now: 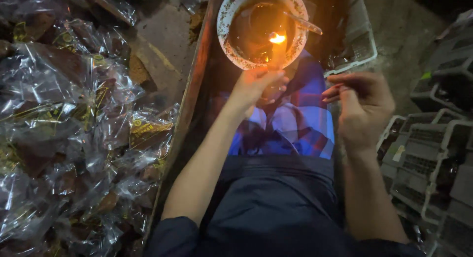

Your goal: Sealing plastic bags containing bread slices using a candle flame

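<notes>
In the enamel bowl, dark liquid and a flame; left hand closed beneath, grip contents unclear; right hand loosely open.

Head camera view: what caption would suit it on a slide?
Left hand holds a lit candle by a round bowl; right hand hovers empty.

Lap cloth between hands open; bagged packets crowd left edge, stacked crates right, flaming bowl ahead.
</notes>
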